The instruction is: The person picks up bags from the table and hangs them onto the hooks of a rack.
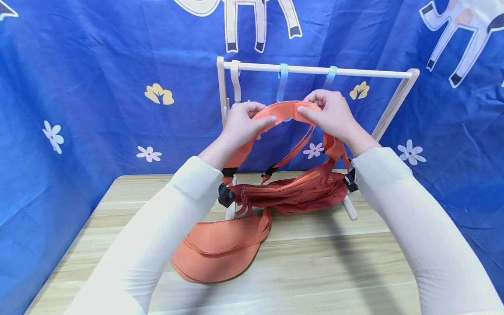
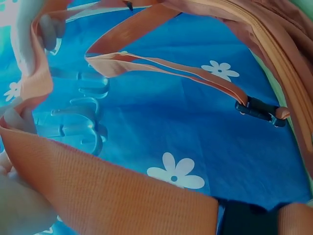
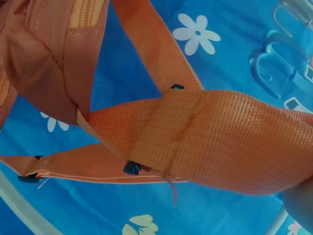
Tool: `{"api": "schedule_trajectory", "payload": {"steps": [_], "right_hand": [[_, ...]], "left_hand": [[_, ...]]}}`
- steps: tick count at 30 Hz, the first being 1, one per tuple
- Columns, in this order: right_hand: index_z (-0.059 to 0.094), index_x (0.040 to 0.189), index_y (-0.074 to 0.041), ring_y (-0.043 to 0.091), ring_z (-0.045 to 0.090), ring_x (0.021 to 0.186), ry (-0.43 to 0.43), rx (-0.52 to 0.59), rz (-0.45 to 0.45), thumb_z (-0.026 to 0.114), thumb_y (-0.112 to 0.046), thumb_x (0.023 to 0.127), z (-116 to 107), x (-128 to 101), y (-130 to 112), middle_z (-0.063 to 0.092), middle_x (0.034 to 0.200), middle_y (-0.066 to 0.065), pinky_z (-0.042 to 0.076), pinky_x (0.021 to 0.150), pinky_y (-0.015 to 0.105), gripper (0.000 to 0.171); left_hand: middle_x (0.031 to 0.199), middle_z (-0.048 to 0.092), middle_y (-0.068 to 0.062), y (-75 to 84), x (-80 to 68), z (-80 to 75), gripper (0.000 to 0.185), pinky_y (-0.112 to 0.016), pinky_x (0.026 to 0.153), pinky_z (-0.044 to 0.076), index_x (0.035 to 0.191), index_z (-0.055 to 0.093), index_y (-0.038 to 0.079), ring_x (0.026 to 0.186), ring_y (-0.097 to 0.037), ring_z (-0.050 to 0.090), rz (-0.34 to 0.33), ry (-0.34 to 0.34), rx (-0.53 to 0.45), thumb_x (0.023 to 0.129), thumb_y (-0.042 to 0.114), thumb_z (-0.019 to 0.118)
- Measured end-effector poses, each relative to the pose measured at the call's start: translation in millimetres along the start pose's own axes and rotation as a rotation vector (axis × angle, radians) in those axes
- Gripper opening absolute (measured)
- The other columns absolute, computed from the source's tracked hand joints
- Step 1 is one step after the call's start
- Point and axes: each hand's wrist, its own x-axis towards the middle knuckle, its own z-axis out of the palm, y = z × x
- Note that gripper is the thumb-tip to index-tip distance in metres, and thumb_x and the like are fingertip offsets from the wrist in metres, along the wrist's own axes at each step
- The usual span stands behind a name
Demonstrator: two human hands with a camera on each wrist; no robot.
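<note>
In the head view a dark red waist bag with a zipper and black buckles hangs below its wide orange strap. My left hand pinches the strap's left part between thumb and fingers. Farther right along the same strap, my right hand pinches it too, so the strap arches upward between them. The right wrist view shows the strap's stitched webbing running to the bag's end. A thinner strap with a black buckle shows in the left wrist view.
Behind the hands stands a rack with a white rail. A cream hook, a blue hook and a teal hook hang from it. A half-round orange bag-like item lies on the wooden table. A blue printed curtain closes the back.
</note>
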Motion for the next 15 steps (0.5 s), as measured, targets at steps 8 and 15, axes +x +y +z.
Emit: {"api": "schedule_trajectory", "payload": {"steps": [8,15], "right_hand": [[0.06,0.088,-0.012,0.021,0.049,0.061,0.075,0.052,0.032,0.063,-0.037,0.075,10,10,-5,0.057,0.071,0.008,0.041,0.051,0.027,0.028],[0.06,0.088,-0.011,0.021,0.048,0.062,0.136,0.066,0.044,0.063,-0.039,0.075,18,15,-2,0.054,0.07,0.009,0.041,0.052,0.027,0.031]], "left_hand": [[0.072,0.062,-0.004,1.6,0.9,2.4,0.031,-0.029,0.051,0.048,0.095,0.064,0.013,0.055,-0.021,0.058,0.056,0.139,-0.066,0.071,0.033,0.069],[0.073,0.061,-0.005,-3.3,4.8,9.6,0.029,-0.029,0.05,0.047,0.094,0.064,0.012,0.053,-0.022,0.056,0.069,0.194,-0.117,0.072,0.03,0.069]]}}
